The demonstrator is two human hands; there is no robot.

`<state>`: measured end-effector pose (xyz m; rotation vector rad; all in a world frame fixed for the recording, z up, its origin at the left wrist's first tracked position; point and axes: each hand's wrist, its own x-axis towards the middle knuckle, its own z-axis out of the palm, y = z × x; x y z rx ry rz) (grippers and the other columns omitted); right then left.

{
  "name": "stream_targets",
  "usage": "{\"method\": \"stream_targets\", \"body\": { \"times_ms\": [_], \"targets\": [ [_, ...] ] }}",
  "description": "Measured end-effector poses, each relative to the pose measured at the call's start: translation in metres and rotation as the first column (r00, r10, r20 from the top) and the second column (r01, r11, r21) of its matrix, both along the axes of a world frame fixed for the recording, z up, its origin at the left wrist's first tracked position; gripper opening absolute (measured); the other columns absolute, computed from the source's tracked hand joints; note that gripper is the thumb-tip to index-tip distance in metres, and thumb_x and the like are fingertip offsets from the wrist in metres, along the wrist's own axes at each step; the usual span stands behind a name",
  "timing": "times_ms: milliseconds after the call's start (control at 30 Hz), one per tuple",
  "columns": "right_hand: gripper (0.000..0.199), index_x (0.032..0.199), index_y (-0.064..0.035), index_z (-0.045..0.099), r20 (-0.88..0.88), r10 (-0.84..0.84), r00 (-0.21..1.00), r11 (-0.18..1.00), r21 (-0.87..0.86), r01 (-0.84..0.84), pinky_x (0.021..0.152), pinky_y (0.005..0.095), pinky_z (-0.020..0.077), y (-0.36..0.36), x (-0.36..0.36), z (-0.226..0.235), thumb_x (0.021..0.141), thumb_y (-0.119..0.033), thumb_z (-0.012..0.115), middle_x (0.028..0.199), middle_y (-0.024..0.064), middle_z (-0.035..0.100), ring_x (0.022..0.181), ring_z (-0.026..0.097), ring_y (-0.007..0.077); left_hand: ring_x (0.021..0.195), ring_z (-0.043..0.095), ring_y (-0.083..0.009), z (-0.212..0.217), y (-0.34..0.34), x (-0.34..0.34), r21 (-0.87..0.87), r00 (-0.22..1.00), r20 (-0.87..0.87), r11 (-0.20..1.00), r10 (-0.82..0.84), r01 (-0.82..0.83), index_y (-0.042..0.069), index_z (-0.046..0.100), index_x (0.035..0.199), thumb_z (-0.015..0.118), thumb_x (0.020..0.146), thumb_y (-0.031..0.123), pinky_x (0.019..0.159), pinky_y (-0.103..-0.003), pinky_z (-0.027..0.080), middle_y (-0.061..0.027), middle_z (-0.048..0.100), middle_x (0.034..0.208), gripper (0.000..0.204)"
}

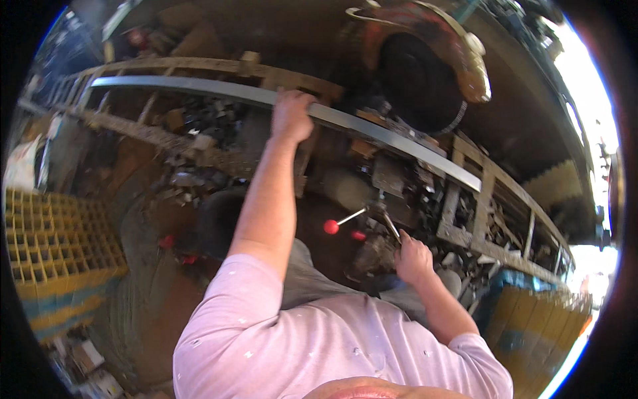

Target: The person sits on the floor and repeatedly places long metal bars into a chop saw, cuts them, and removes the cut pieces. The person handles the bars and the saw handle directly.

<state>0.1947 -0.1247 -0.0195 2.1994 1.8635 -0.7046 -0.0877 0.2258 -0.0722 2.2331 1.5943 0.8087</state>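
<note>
A long, pale metal bar lies across the work area, running from the far left down to the right. My left hand is closed over it near its middle. Lower and to the right, my right hand grips one spoke of a multi-armed turning handle. Another spoke points left and ends in a red ball knob; a second red knob shows close by. Beyond the bar stands a machine with a big dark disc under a worn curved guard.
Wooden slatted frames flank the machine, with metal offcuts piled among them. At the left, a stack of yellow square tubes shows its open ends. Strapped yellow lengths stand at the lower right. A white sack leans at the far left.
</note>
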Motion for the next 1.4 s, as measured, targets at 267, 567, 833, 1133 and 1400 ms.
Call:
{"method": "stream_targets", "body": {
  "times_ms": [267,567,833,1133,1400],
  "targets": [
    [0.093,0.161,0.0083,0.021,-0.313,-0.235,0.920,0.934,-0.334,0.124,0.100,0.0541,0.0556,0.004,-0.017,-0.193,0.102,-0.047,0.066,0.127,0.0329,0.069,0.117,0.070,0.0486,0.132,0.059,-0.0350,-0.004,0.006,0.011,0.153,0.998,-0.009,0.986,-0.065,0.065,0.015,0.078,0.114,0.062,0.081,-0.004,0.131,-0.053,0.028,-0.0117,0.072,0.124,0.042],
    [0.083,0.149,0.0083,0.045,-0.409,0.247,0.878,0.948,-0.087,-0.306,0.094,0.0523,0.0570,-0.006,-0.046,-0.044,0.097,-0.049,0.072,0.124,0.0265,0.072,0.112,0.071,0.0452,0.140,0.052,-0.0357,0.008,-0.014,0.002,0.235,0.999,-0.047,0.972,0.009,0.002,0.008,0.073,0.122,0.070,0.080,-0.001,0.130,-0.050,0.031,-0.0163,0.065,0.133,0.043],
    [0.072,0.128,0.0031,0.060,-0.074,-0.116,0.990,0.977,-0.189,0.100,0.093,0.0486,0.0596,0.039,-0.015,0.007,0.095,-0.059,0.073,0.114,0.0235,0.075,0.109,0.074,0.0412,0.107,0.071,-0.0382,0.091,-0.171,0.045,-0.390,0.939,-0.148,0.891,-0.311,0.234,0.004,0.070,0.116,0.084,0.086,0.032,0.094,-0.051,0.058,-0.0162,0.073,0.113,0.043],
    [0.053,0.106,-0.0032,0.068,-0.245,-0.068,0.967,0.993,0.074,0.088,0.084,0.0533,0.0598,0.018,0.013,-0.047,0.089,-0.052,0.081,0.097,0.0226,0.076,0.095,0.075,0.0433,0.094,0.077,-0.0396,0.098,-0.229,0.064,-0.674,0.666,-0.420,0.704,-0.616,0.225,0.000,0.078,0.099,0.079,0.086,0.060,0.089,-0.049,0.061,-0.0215,0.079,0.100,0.061],
    [0.077,0.116,-0.0032,0.073,-0.008,0.016,1.000,0.999,-0.047,-0.017,0.092,0.0513,0.0594,0.039,0.028,-0.005,0.088,-0.075,0.070,0.108,0.0231,0.077,0.106,0.075,0.0412,0.097,0.075,-0.0415,0.084,-0.153,0.070,-0.351,0.943,-0.212,0.920,-0.257,0.171,0.007,0.077,0.104,0.081,0.086,0.053,0.086,-0.052,0.060,-0.0200,0.078,0.099,0.050]
  ]
}}
